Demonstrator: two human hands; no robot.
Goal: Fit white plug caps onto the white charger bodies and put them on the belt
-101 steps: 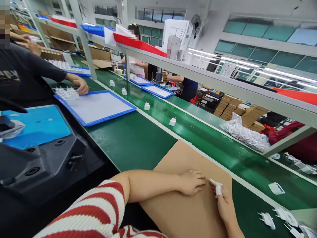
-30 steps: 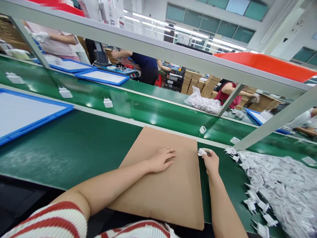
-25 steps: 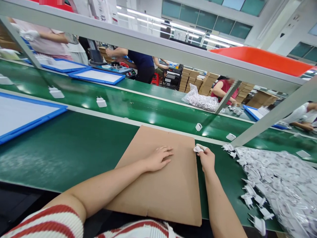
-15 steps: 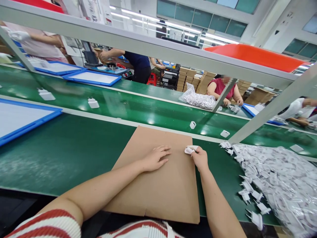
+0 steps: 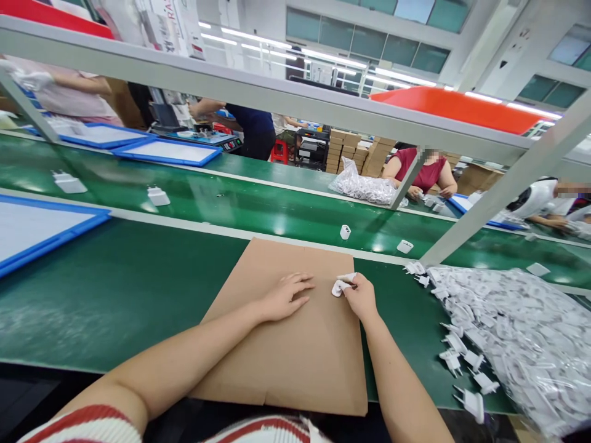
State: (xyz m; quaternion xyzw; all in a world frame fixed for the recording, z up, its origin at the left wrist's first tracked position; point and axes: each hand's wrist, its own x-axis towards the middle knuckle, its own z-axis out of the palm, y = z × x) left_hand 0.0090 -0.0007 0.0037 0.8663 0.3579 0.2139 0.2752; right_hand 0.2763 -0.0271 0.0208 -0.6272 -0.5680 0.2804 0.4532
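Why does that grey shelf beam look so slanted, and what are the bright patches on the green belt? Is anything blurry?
Head view: the wide lens stretches the edges, so the shelf beam and its struts slant; strip lights overhead glare off the glossy green belt; the left hand on the cardboard sheet and the right hand pinching a white part look sharp, with faint shadows.

A ribbed knit sleeve in broad red and white stripes (image 5: 83,424) is worn on the left arm and ends about the elbow. The forearm below it is left bare down to the left hand (image 5: 282,298). The same striped knit is seen along the bottom edge, over the body. The right forearm is uncovered. Small white fingertip covers (image 5: 347,277) appear to be worn on the right hand (image 5: 361,300).
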